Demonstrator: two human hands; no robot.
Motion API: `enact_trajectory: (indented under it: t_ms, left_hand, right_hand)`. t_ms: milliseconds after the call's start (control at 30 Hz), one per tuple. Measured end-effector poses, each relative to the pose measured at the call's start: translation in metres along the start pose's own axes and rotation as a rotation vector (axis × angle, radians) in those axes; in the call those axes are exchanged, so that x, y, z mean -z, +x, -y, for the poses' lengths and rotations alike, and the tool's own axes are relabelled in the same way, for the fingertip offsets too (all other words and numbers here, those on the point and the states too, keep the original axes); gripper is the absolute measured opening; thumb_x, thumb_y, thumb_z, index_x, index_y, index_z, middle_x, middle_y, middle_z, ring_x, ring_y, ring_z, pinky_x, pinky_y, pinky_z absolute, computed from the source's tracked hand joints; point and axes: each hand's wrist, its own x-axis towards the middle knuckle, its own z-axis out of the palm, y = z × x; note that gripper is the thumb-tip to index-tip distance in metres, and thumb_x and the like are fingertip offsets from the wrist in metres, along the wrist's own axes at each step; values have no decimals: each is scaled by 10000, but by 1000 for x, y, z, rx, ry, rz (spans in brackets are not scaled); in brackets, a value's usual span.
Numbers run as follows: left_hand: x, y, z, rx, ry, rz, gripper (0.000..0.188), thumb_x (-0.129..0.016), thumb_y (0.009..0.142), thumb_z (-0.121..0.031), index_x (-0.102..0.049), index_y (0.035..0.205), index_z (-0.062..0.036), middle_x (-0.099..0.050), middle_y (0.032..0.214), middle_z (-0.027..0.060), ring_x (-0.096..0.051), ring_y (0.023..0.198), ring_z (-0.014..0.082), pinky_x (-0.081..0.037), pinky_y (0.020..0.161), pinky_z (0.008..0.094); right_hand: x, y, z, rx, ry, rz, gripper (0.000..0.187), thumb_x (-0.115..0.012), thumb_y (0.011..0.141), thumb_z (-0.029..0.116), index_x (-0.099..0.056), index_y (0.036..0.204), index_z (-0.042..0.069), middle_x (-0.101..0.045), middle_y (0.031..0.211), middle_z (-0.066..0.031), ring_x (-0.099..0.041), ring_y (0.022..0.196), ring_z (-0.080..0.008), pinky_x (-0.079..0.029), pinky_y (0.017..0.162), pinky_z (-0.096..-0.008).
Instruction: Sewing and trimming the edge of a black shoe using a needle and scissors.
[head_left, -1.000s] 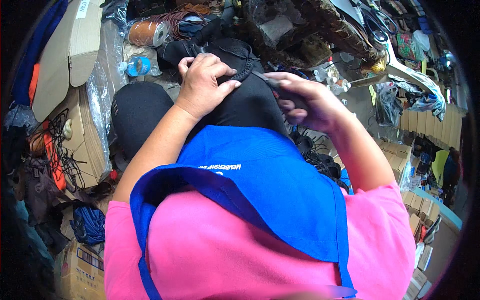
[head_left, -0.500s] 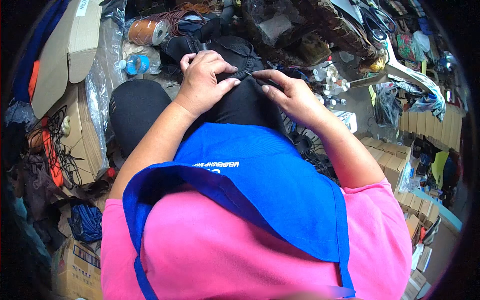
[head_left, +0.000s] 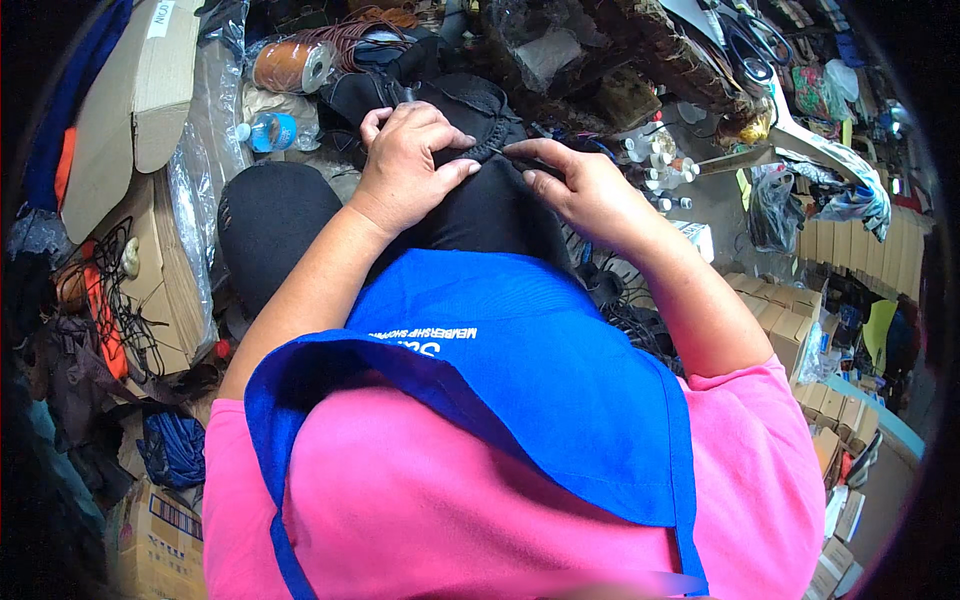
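A black shoe-like item (head_left: 470,95) with a thick stitched edge rests on my black-trousered knee; its dark colour blends into the trousers. My left hand (head_left: 408,165) is closed on its near edge, thumb and forefinger pinching beside the seam. On the other side of that seam, my right hand (head_left: 580,190) is closed with index finger and thumb around a thin dark tool, mostly hidden by the fingers. The tool's tip meets the stitched edge and cannot be seen now. A blue apron (head_left: 520,340) covers my lap.
An orange thread spool (head_left: 290,66) and a small blue-labelled bottle (head_left: 270,132) lie beyond my left knee. Folded cardboard (head_left: 130,120) stands at the left. Scissors (head_left: 750,50) lie at the far right, above several small bottles (head_left: 660,160). Stacked cartons (head_left: 785,320) line the right side.
The tool's shiny tip, visible between the hands before, is now out of sight at the seam. My right fingers have shifted very slightly; my left hand keeps its hold.
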Motion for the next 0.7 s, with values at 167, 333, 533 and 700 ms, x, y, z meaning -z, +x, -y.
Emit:
enact_trajectory:
  t_ms: [167,333,533,700]
  left_hand:
    - [-3,-1,8,-22,-18,-8,251,-783,623,-207,-702,844,-120,-602,890,21,-555,970,187,-298,923,361]
    - [-1,1,11,-24,-44,-7,238,-776,626,-199,-695,830,-109,-596,875,20,-556,953,188,-312,909,359]
    - [1,2,9,-44,-46,21,239,-773,630,-201,-675,821,-95,-588,869,33,-553,950,207,-324,923,367]
    - [7,1,2,-84,33,42,283,-760,660,-198,-634,884,-78,-589,900,65,-563,928,259,-344,947,415]
  right_hand:
    - [-26,1,-7,152,-137,-154,322,-536,862,181,-539,1173,98,-638,929,-222,-619,889,-383,-494,790,-455]
    - [-46,-3,-15,185,-146,-250,373,-530,875,178,-485,1243,138,-606,936,-220,-600,888,-393,-490,774,-470]
    - [-39,3,-14,162,-243,-230,363,-517,877,190,-504,1237,145,-614,905,-228,-611,842,-398,-493,750,-479]
    - [7,13,4,53,-87,146,346,-522,912,165,-526,1248,84,-646,1079,-165,-640,977,-274,-484,849,-359]
